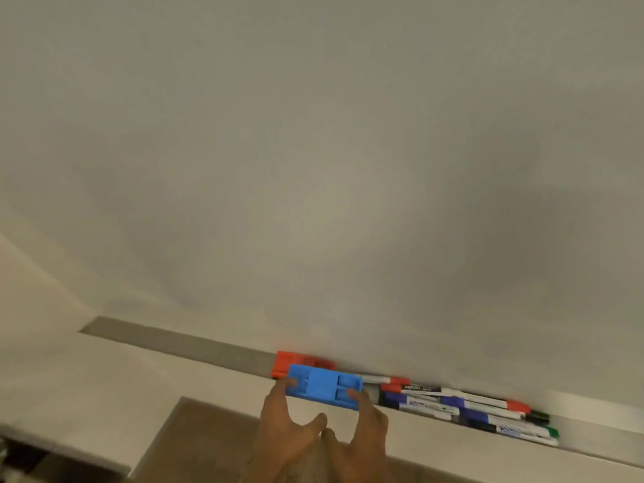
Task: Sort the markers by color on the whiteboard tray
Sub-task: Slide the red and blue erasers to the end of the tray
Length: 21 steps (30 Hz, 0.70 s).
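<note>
White board: whiteboard (313, 151) fills most of the view, its surface bare and greyish in the light.
Tray: whiteboard tray (181, 346) runs as a grey ledge along the board's lower edge, slanting down from left to right across the picture.
Markers: pile of markers (463, 407) lies in the tray to the right of both hands, mixed and overlapping; red, blue, black and green caps show, with white barrels between them. Colours are not grouped.
Blue block: blue plastic eraser (324, 390), flat and rectangular with moulded ribs, sits at the tray's front edge, just left of the marker pile and touching its near end.
Red block: red plastic eraser (301, 364) lies in the tray behind the blue one, partly hidden by it, against the board.
Left hand: left hand (285, 423) reaches up from below, fingers spread, fingertips curled onto the left end of the blue plastic eraser.
Right hand: right hand (362, 427) mirrors it, fingertips gripping the right end of the same eraser; the two thumbs nearly meet underneath.
Wall: pale wall (52, 378) below the tray at left.
</note>
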Tool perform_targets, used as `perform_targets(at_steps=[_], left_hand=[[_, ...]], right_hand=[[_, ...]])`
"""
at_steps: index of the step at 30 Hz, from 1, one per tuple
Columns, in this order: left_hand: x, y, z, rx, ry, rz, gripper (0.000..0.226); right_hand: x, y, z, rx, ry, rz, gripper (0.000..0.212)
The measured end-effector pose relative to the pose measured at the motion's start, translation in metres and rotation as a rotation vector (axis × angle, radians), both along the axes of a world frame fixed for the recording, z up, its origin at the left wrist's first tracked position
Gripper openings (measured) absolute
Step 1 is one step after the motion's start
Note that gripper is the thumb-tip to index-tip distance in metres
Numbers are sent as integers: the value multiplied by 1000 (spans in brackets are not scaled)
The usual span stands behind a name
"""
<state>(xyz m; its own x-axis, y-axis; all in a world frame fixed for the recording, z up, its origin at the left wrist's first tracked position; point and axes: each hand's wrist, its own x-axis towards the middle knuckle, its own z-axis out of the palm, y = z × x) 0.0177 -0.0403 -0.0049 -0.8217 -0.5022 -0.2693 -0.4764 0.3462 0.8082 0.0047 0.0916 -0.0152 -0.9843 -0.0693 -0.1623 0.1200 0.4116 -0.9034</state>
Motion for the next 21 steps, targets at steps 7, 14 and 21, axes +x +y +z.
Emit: perform_targets(at_steps=[7,14,21], left_hand=[[-19,-123,13,-80,40,117,63],[-40,-191,2,-48,-20,63,62],[-43,-215,-20,-7,-105,27,52]], right_hand=[[-9,-117,-1,-68,33,193,73],[-35,-170,-11,-3,-51,299,70],[-40,-175,-19,43,-135,353,71]])
